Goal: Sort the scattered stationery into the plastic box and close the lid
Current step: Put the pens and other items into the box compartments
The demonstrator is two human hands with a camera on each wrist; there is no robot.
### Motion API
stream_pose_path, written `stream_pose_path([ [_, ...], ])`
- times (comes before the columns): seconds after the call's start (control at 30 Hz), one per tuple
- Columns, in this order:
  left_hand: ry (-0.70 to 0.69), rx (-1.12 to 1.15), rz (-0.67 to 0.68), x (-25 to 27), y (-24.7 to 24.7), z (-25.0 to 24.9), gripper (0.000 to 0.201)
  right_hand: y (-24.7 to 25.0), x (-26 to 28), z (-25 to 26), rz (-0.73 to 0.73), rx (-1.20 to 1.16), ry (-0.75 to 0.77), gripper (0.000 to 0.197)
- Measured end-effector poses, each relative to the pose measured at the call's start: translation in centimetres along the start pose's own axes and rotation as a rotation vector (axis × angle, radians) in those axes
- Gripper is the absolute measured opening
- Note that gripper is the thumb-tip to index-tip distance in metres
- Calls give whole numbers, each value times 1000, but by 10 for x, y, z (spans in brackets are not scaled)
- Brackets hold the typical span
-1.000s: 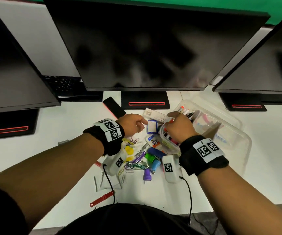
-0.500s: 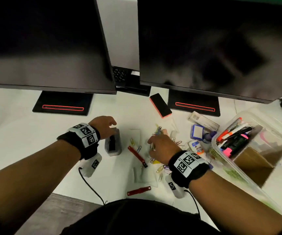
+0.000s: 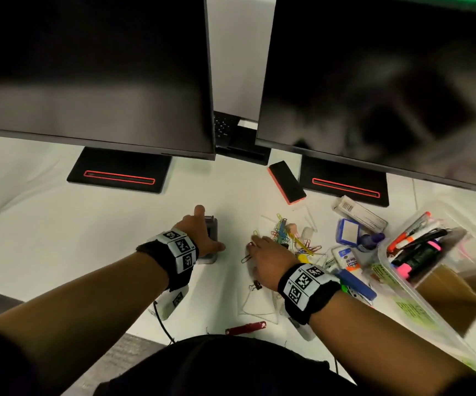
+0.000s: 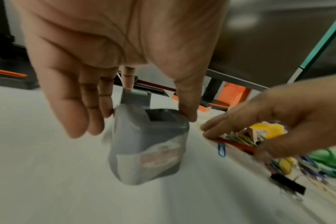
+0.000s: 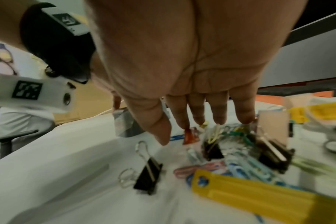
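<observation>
On the desk (image 3: pixel 45 238), pens (image 3: pixel 414 241) fill the box (image 3: pixel 402 287), clips (image 3: pixel 285 235) wait under the flat right hand (image 3: pixel 265 261), left hand (image 3: pixel 199 232) holding a sharpener (image 4: pixel 148 141).

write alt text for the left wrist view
The left hand pinches a small gray dispenser between thumb and fingers on a white desk. At right, the right hand reaches into a blurred pile of colored paper clips.

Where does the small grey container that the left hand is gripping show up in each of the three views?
Head: grey container left of centre, mostly hidden under the left hand.
Left wrist: centre, pinched between thumb and fingers.
Right wrist: middle left, behind the right hand's thumb.
Shared landmark: the paper clip pile beside it.
</observation>
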State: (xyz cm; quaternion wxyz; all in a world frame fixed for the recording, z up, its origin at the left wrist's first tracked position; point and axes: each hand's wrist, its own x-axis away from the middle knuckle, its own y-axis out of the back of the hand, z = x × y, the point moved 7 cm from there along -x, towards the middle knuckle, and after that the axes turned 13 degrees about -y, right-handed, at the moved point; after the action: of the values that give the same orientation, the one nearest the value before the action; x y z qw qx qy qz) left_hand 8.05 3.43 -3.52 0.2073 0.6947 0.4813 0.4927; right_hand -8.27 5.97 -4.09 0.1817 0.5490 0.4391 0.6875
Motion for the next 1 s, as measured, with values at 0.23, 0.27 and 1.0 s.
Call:
stream_pose_path([
  [0.23, -135, -41, 79, -13, 3, -19, 95, 26, 13, -28, -236, -415, -97, 35],
  [0.27, -162, -27, 86, -13, 7, -25, 96, 28, 15, -29, -255, -447, -101, 36],
  [1.0, -981, -98, 419, 28, -6, -302, 105, 58, 144, -173, -416, -617, -416, 48],
])
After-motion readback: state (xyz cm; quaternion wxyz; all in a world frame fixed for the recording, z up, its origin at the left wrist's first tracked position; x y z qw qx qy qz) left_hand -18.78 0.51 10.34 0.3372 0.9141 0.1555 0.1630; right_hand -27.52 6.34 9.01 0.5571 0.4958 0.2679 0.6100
